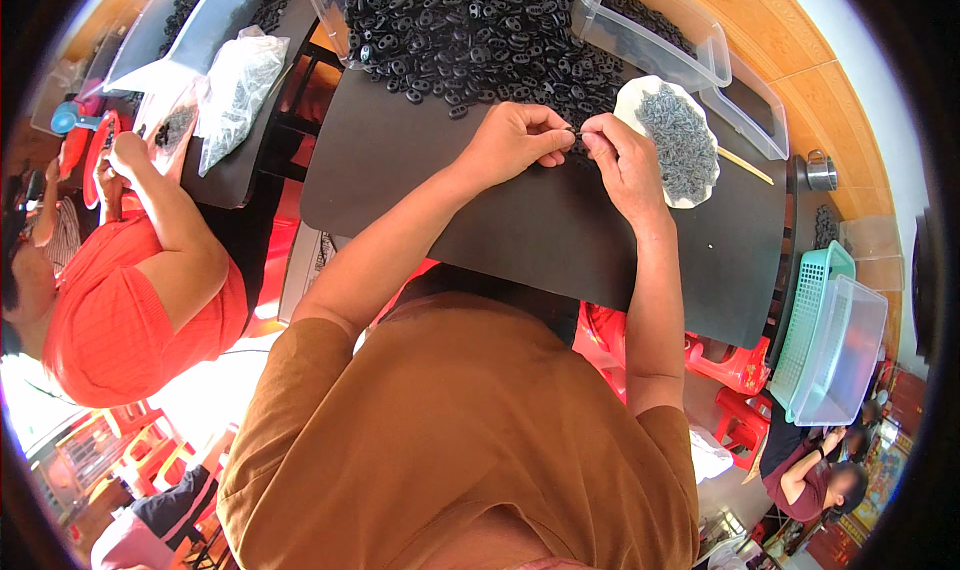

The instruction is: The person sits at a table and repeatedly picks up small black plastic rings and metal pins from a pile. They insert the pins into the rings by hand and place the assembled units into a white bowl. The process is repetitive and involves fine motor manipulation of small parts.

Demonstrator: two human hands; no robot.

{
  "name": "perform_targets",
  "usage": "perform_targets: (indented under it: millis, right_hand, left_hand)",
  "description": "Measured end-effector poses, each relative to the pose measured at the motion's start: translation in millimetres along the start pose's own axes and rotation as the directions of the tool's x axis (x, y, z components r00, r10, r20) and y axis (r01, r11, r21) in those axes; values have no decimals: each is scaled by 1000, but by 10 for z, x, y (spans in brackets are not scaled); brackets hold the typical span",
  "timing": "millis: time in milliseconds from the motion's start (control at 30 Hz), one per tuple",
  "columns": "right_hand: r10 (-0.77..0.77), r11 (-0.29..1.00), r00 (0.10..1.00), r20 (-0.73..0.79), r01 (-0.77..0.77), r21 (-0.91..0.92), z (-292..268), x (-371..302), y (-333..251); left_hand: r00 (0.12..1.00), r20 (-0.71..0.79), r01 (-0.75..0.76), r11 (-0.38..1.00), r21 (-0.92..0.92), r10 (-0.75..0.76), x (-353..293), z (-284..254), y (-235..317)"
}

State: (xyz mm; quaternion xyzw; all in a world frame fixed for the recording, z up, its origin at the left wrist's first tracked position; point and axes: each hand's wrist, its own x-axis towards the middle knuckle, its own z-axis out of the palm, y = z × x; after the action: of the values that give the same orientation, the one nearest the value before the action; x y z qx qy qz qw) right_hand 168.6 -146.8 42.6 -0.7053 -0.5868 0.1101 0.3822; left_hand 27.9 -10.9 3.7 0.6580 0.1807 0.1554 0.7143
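Note:
My left hand (520, 142) and my right hand (625, 165) meet over the dark table, just in front of a heap of black parts. Their fingertips are pinched together on a small black piece (575, 132), mostly hidden by the fingers. The heap (470, 35) is made of small black oval plastic parts, many with two holes. Right beside my right hand lies a white scalloped dish (626, 95) filled with small grey pieces (680, 140).
Clear plastic bins (665, 45) stand behind the table (420, 185). At right are a wooden stick (745, 165), a metal cup (821, 170) and a turquoise basket (805, 330). On the left a person in red (150, 300) works at another table near a plastic bag (240, 90).

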Motion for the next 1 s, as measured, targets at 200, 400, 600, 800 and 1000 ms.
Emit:
perform_targets:
  millis: [200, 400, 600, 800, 1000]
  right_hand:
    - [-30, 995, 999, 12, 31, -97, 39, -3, -57]
    - [-26, 993, 998, 58, 33, -117, 42, 4, -63]
    - [62, 992, 998, 4, -62, 110, 26, 1, -44]
    - [135, 886, 986, -101, -74, 458, 274, -35, 9]
    - [63, 923, 994, -84, -26, 384, 419, -57, -19]
  left_hand:
    - [1000, -5, 7, 1000, 23, -7, -29, 24, 33]
    - [1000, -4, 2, 999, 43, -2, -48, 29, 41]
    - [999, -44, -24, 987, -158, 17, -33, 74, -6]
    - [994, -106, -62, 953, -296, 31, -172, 151, 7]
    - [972, -147, -141, 956, 258, 183, -493, -147, 34]
